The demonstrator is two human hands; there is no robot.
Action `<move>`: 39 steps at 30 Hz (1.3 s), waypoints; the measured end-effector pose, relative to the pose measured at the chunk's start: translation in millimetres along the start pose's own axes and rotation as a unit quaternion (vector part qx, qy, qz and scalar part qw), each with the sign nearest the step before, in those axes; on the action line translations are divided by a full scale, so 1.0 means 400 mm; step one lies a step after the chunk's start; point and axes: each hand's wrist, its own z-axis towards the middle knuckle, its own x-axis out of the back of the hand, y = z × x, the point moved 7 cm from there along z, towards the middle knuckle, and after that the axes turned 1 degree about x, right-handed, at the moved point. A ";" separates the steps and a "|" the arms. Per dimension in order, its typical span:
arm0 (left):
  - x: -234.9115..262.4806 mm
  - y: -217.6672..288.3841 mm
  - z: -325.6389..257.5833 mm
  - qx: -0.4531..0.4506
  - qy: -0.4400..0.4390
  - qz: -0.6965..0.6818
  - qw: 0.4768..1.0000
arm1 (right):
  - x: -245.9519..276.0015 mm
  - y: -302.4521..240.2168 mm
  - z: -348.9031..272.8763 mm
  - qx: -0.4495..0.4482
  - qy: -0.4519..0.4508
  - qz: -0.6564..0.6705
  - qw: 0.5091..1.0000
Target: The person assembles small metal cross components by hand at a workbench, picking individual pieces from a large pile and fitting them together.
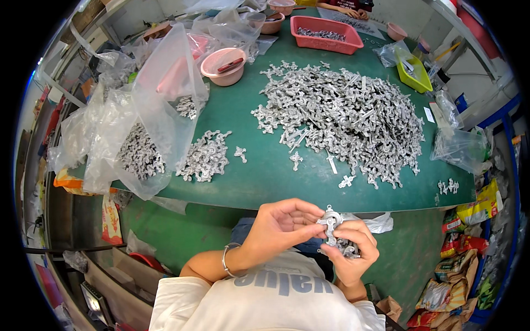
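Note:
Close to the table's near edge, my left hand (281,223) pinches a small silver cross-shaped metal casting (331,222) between thumb and index finger. My right hand (356,251) meets it from the other side; its fingers curl around several more silver castings (348,249) in the palm, partly hidden. Beyond the hands, a large heap of the same castings (342,116) covers the right half of the green table. A smaller pile (204,157) lies to the left, with a single casting (240,154) beside it. A few loose pieces (346,181) rest in front of the heap.
Clear plastic bags (138,110), one with castings inside, stand at the left. A pink bowl (223,66) holds a red-handled tool. Farther back are a red tray (326,34) of metal parts, a yellow-green basket (415,74) and a co-worker's hands (349,12). Packages (452,276) line the right.

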 end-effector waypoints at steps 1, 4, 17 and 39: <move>-0.002 0.000 0.001 -0.002 -0.001 -0.002 1.000 | 0.007 -0.005 -0.001 0.006 0.013 0.000 1.000; -0.016 -0.002 0.004 -0.003 -0.022 -0.027 0.999 | 0.024 -0.015 -0.008 0.011 0.033 0.003 0.999; -0.046 0.019 0.008 -0.001 -0.086 -0.011 0.996 | 0.053 -0.025 -0.020 0.009 0.044 0.046 0.998; 0.159 -0.056 0.060 -0.051 0.111 0.096 0.988 | -0.057 0.244 -0.048 -0.356 0.046 0.479 0.801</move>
